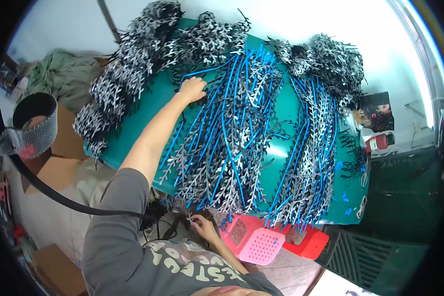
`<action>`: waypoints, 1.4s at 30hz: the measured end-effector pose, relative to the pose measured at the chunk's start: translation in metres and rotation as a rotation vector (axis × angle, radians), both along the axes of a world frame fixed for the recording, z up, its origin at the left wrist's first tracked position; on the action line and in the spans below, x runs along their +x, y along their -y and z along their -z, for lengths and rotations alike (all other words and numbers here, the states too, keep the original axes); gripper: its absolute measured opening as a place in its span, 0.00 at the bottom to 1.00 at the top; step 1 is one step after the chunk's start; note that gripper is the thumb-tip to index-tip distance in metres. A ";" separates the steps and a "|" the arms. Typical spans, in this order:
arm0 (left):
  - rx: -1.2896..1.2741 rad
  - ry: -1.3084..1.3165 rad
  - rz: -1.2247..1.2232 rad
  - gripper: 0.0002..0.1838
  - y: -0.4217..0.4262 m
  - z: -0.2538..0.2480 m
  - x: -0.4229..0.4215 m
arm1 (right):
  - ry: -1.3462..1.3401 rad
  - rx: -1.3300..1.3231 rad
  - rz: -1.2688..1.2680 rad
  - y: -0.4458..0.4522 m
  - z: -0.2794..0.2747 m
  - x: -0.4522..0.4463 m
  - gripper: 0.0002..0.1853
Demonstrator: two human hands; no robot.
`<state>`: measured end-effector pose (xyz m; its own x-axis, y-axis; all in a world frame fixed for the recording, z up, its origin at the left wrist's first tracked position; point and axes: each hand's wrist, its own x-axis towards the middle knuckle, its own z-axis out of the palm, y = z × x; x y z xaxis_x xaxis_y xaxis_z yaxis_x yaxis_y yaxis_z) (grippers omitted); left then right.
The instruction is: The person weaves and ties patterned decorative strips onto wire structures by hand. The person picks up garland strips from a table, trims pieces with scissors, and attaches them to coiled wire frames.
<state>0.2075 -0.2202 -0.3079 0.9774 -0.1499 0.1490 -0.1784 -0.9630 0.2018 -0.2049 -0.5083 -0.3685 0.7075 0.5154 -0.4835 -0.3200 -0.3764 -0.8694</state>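
Note:
Long leafy strands in black and silver, mixed with blue stems, lie in a large bundle [232, 143] down the middle of the green table [281, 108]. My left hand [192, 90] reaches to the upper left edge of this bundle, fingers curled in; what is inside them is too small to tell. Below the table's near edge, close to my body, my right hand [203, 228] pinches the tip of a leafy strand [190, 215]. A second bundle [311, 153] of similar strands lies further right.
Dark and silver leafy heaps [123, 74] line the table's far left side, with another heap [330, 61] at the back right. A pink plastic stool [262, 245] and a red container [308, 242] stand below the near edge. A red bottle [379, 143] is at the right.

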 end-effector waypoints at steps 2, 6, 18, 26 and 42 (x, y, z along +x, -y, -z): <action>0.131 -0.207 0.022 0.11 0.000 -0.007 0.008 | -0.019 0.020 0.064 0.001 0.003 0.002 0.18; 0.078 -0.369 0.235 0.11 -0.022 -0.018 0.006 | -0.159 -0.157 0.109 -0.006 0.001 0.004 0.16; -0.936 -0.105 -0.124 0.11 -0.060 -0.035 -0.038 | -0.118 0.125 0.424 -0.074 0.010 -0.037 0.14; -2.147 0.041 -0.595 0.13 -0.061 -0.058 -0.054 | -0.340 0.180 0.447 -0.102 -0.040 -0.035 0.12; -2.383 0.022 -0.311 0.14 -0.102 -0.113 -0.215 | -0.160 0.674 0.468 -0.141 -0.185 -0.024 0.08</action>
<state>-0.0077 -0.1178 -0.1954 0.9254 0.3104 -0.2174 -0.1508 0.8279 0.5401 -0.2290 -0.3677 -0.1836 0.8695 0.4000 -0.2898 -0.4526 0.4102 -0.7917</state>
